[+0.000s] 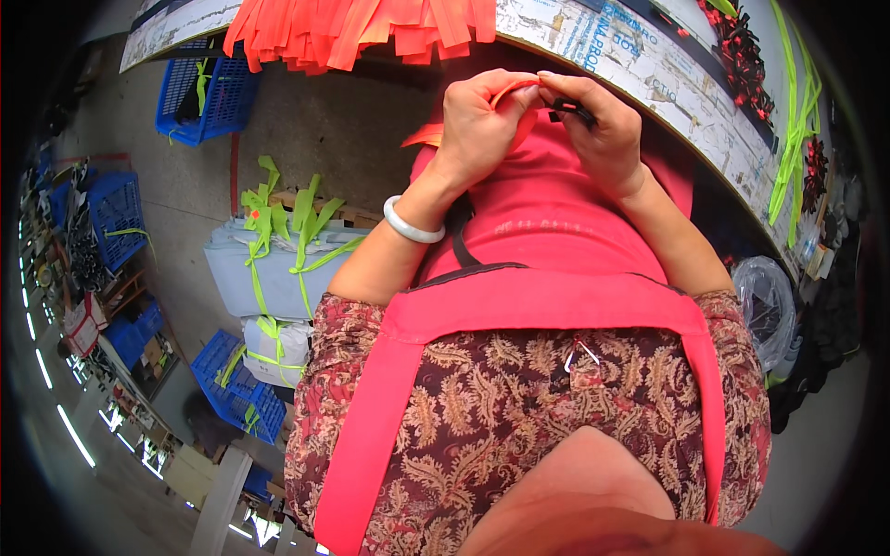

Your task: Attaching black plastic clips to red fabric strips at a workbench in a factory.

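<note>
We are pinching an orange strap (515,88) in the left hand (482,125), grip pressed on its looped end. The right hand (603,125) is pinching a small black clip (572,112), probably a buckle; the view is poor. The strap is running left to right between both hands, clip just beside its end, below the bench (649,69) edge.

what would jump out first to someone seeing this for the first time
The two hands meet at top centre: the left hand pinches an orange strap, the right hand holds a small black clip. Above them a heap of orange strips hangs over the table edge. Left, lime-green straps bind grey bundles.
</note>
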